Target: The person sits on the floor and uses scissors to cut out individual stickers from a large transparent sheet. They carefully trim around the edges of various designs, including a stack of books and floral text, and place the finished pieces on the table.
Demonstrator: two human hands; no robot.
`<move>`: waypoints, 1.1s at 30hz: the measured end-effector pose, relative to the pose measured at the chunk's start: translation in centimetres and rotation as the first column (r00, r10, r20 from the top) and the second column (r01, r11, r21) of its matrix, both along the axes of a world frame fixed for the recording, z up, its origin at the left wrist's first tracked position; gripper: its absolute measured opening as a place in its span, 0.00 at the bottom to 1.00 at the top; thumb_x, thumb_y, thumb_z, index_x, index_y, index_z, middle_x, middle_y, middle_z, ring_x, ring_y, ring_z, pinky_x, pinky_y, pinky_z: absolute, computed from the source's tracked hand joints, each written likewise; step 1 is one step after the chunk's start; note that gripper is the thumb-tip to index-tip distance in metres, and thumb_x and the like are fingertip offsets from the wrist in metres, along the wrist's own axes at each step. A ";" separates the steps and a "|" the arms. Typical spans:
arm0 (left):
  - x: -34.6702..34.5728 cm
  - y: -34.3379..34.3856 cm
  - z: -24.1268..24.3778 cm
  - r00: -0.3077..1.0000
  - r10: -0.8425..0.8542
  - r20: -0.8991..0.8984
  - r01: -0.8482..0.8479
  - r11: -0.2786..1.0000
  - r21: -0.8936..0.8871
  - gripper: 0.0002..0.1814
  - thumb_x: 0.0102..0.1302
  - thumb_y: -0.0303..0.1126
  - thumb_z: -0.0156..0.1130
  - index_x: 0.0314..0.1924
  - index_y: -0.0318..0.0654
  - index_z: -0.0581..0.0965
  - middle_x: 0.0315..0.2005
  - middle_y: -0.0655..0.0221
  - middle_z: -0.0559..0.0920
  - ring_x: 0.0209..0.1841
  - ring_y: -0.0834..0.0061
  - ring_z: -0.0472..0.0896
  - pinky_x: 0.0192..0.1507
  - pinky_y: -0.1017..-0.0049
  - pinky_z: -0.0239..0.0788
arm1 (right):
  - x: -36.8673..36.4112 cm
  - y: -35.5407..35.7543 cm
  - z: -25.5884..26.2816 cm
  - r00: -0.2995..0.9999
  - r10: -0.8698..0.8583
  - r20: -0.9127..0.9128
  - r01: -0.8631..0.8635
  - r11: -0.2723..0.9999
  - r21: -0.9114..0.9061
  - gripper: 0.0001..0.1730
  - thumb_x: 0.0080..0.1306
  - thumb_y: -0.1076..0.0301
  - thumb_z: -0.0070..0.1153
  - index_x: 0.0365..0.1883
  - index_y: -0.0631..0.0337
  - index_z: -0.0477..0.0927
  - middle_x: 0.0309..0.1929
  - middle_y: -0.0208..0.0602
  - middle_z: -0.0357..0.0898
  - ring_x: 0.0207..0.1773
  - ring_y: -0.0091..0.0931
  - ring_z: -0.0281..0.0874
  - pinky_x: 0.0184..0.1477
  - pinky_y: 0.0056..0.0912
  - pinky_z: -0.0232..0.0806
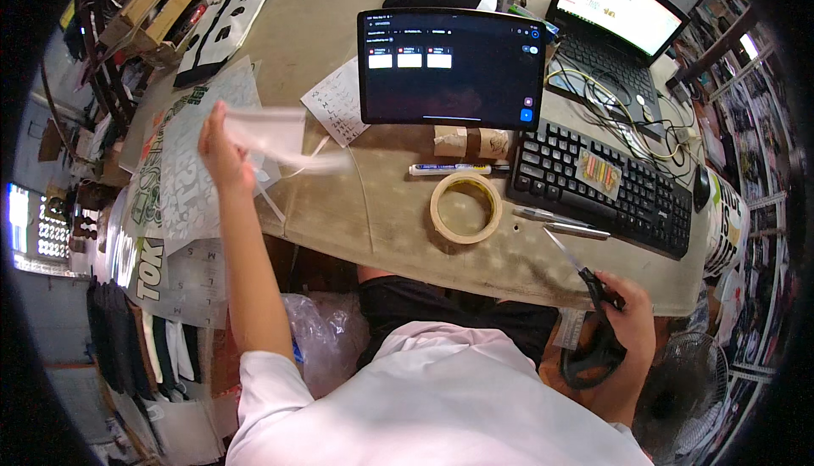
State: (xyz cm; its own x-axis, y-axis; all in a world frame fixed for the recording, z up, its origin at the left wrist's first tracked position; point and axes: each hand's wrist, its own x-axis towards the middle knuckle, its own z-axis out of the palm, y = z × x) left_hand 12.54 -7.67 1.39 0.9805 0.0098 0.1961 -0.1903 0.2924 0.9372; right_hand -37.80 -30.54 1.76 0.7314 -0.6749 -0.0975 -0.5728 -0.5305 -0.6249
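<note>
My left hand (227, 154) is raised over the left part of the table and grips a pale piece of thin sheet (270, 127), blurred by motion, its loose end trailing to the right. Beneath it lie clear printed transfer sheets (203, 180), and a narrow white strip (270, 202) rests by the table edge. At the table's front right, my right hand (626, 307) holds black-handled scissors (593, 285), blades pointing up and left. Those blades reach towards a metallic pen-like tool (575, 227). Between the hands sits a roll of masking tape (465, 239).
A tablet (451, 78) stands mid-table behind cardboard tubes (450, 143) and a marker (445, 169). To the right are a keyboard (598, 192), tangled cables (604, 100) and a laptop (610, 46). A handwritten paper (337, 100) lies left of the tablet. A fan (680, 383) stands at lower right.
</note>
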 end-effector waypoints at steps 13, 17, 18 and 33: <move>-6.3 0.2 -2.1 0.826 -0.556 -0.091 0.430 0.519 0.739 0.10 0.62 0.29 0.58 0.29 0.41 0.65 0.24 0.71 0.78 0.26 0.84 0.70 0.31 0.79 0.62 | 1.8 -2.3 -0.5 0.987 0.087 -0.137 -0.108 0.982 -0.155 0.19 0.53 0.74 0.62 0.45 0.54 0.81 0.42 0.40 0.76 0.48 0.39 0.73 0.51 0.38 0.66; -7.9 -1.2 -2.9 0.759 -0.651 0.006 0.242 0.291 0.925 0.18 0.63 0.36 0.59 0.51 0.42 0.71 0.21 0.61 0.77 0.23 0.68 0.74 0.32 0.70 0.67 | 1.3 -1.7 -1.0 0.998 -0.062 -0.021 0.060 0.996 -0.066 0.16 0.56 0.76 0.60 0.45 0.58 0.80 0.43 0.41 0.75 0.49 0.38 0.73 0.52 0.35 0.66; -8.2 -1.7 -2.3 0.744 -0.666 -0.049 0.249 0.209 0.946 0.22 0.61 0.37 0.60 0.56 0.44 0.70 0.23 0.58 0.77 0.26 0.67 0.75 0.35 0.68 0.68 | 1.2 -1.5 -1.1 0.996 -0.087 0.011 0.088 0.988 -0.127 0.16 0.56 0.77 0.60 0.45 0.60 0.79 0.44 0.41 0.75 0.49 0.37 0.73 0.52 0.34 0.65; -11.1 -0.2 -7.1 0.767 -0.562 0.310 -0.181 0.273 0.945 0.18 0.62 0.40 0.59 0.50 0.42 0.75 0.31 0.61 0.78 0.34 0.56 0.79 0.36 0.61 0.71 | 7.4 -2.1 -0.9 0.951 0.076 0.298 0.045 0.923 -0.381 0.15 0.61 0.75 0.56 0.48 0.63 0.78 0.49 0.40 0.73 0.54 0.34 0.70 0.57 0.34 0.61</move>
